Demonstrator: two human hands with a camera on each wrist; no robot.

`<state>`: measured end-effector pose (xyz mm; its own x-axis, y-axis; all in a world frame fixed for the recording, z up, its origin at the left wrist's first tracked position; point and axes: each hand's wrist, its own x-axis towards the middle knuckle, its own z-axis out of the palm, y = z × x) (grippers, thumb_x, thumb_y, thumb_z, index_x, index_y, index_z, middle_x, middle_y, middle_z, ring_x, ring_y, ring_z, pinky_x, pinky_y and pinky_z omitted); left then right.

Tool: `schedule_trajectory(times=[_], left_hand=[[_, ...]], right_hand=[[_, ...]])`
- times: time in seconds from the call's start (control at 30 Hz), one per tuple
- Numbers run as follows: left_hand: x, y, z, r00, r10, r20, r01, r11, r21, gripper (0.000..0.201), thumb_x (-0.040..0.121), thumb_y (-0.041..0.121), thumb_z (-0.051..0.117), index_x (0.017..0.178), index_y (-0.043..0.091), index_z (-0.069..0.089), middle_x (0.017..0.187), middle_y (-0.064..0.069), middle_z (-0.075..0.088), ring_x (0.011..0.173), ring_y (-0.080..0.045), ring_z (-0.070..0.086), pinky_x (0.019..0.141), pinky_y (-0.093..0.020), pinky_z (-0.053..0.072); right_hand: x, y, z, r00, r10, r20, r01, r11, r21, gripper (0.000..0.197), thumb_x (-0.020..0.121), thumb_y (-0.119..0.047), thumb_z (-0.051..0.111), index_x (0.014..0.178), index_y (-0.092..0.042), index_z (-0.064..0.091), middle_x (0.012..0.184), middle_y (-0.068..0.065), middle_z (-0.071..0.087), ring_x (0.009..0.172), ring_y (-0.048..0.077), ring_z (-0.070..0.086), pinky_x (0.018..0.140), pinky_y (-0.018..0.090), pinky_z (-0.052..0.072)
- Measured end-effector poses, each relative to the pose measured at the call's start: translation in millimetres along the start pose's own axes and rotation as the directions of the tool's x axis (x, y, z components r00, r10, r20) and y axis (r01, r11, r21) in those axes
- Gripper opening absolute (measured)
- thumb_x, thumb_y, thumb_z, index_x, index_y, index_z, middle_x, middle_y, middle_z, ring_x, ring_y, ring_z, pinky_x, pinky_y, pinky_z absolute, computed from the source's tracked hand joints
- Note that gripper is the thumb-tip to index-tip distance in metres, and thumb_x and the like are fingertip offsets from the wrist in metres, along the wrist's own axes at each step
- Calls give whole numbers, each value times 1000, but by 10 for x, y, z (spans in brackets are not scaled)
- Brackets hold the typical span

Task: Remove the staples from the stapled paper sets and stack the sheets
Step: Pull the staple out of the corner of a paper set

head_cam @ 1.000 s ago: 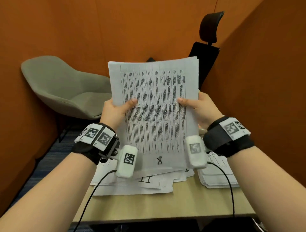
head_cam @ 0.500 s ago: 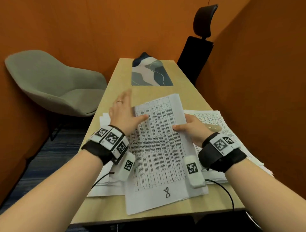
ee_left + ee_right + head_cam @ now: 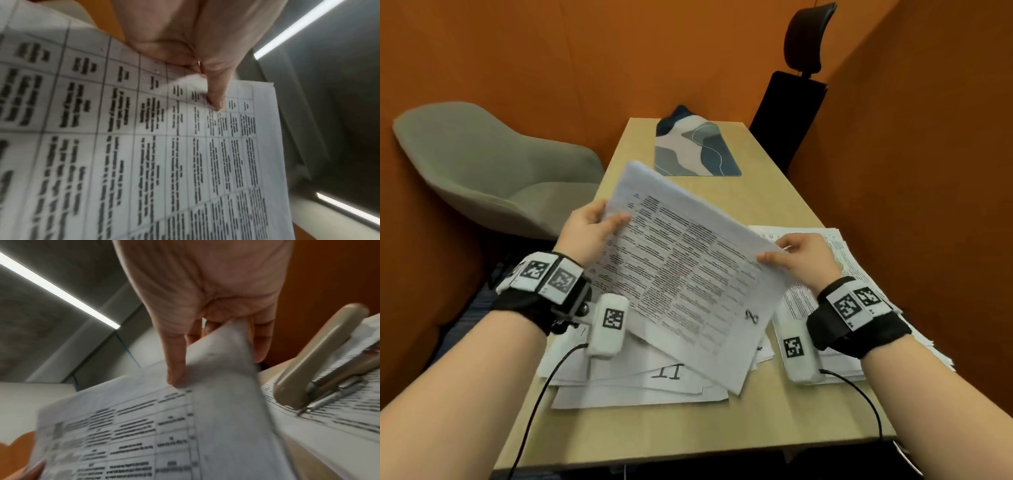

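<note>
Head view, held set: the paper set (image 3: 688, 274) marked 8 is lifted and tilted above the table (image 3: 774, 205), its near corner over the loose pile marked 11 (image 3: 647, 380).
Head view, left hand: the left hand (image 3: 589, 233) pinches the set's left edge, thumb on the printed face, fingers behind.
Head view, right hand: the right hand (image 3: 804, 257) pinches the set's right edge, over the second pile (image 3: 859, 246) on the table's right side.
Head view, far end of table: a patterned mat (image 3: 695, 150) lies well beyond the set.
Left wrist view, grip: the thumb (image 3: 216, 95) presses the sheet near its corner; several page edges show (so more than one sheet is held).
Right wrist view, grip: the fingers (image 3: 174, 363) curl round a bent paper edge.
Right wrist view, tool: a beige staple remover (image 3: 320, 353) rests on the second pile, just beside the held set.
Judgement, step: probably finding the staple corner; I cannot see a staple.
Judgement, doing it well: keep both pinches near the edges, lay the set flat on the table first, then free the right hand for the tool (it is nearest).
</note>
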<state>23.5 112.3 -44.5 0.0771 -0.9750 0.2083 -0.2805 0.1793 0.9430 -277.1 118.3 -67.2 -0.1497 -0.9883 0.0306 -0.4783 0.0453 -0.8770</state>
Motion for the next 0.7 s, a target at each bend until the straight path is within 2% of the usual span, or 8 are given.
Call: schedule_trajectory(times=[0.03,0.1,0.17,0.23,0.3,0.47,0.6,0.7], left_hand=[[-18,-52,-53,999,-18,-34,16,999,-52,6,91,17,56,93,19,61,89,5,66,78,-10,63,75,-27,48],[-64,-129,-93,996,-48,-79,36,987,-156,8,92,17,54,92,21,61,91,2,68,83,-16,65,80,-33,51],[-105,-171,-68,992,-72,-100,44,966,-256,10,94,16,52,95,19,61,88,4,72,80,-13,68,74,-31,55],[-145,-198,-33,990,-77,-118,33,940,-339,11,95,15,50,95,19,59,80,7,73,74,-8,69,64,-24,56],[-170,-229,-42,986,-76,-148,16,928,-371,11,95,15,48,95,19,59,79,7,73,74,-7,69,63,-22,55],[-196,-306,-139,985,-33,-167,-31,929,-368,12,91,12,53,98,19,59,97,1,68,90,-12,65,82,-29,52],[-205,-292,-136,985,26,-171,-81,943,-324,21,88,8,57,107,17,53,100,5,65,86,1,65,71,-16,51],[-196,-275,-126,981,36,-189,-99,938,-332,32,85,8,61,112,19,46,106,1,63,95,-7,63,77,-22,51]], right_hand=[[5,24,-17,1000,8,-18,-7,998,57,19,70,-21,80,70,-13,63,78,7,67,77,25,62,70,33,51],[-18,16,-1,1000,27,-1,-25,947,320,17,72,-9,75,83,-7,63,90,9,68,87,26,64,78,37,54],[-31,-28,48,999,-3,33,-15,844,537,38,67,-8,77,100,-2,61,105,16,67,97,32,65,84,46,53],[-39,-83,116,995,-74,70,14,775,631,58,56,-17,81,108,0,60,107,18,68,97,34,66,82,48,55],[-49,-143,149,990,-129,55,58,734,677,56,52,-20,81,103,-4,63,102,14,70,93,31,68,77,44,57],[-55,-186,195,969,-245,31,153,694,703,46,41,-35,89,80,-17,73,90,4,74,83,20,71,72,34,58],[-114,-181,285,965,-256,63,157,751,641,22,68,-2,71,86,-14,66,82,-4,74,79,12,70,67,27,56],[-130,-195,293,963,-264,54,173,760,626,27,70,5,67,88,-15,64,82,-5,74,79,11,70,66,25,56]])
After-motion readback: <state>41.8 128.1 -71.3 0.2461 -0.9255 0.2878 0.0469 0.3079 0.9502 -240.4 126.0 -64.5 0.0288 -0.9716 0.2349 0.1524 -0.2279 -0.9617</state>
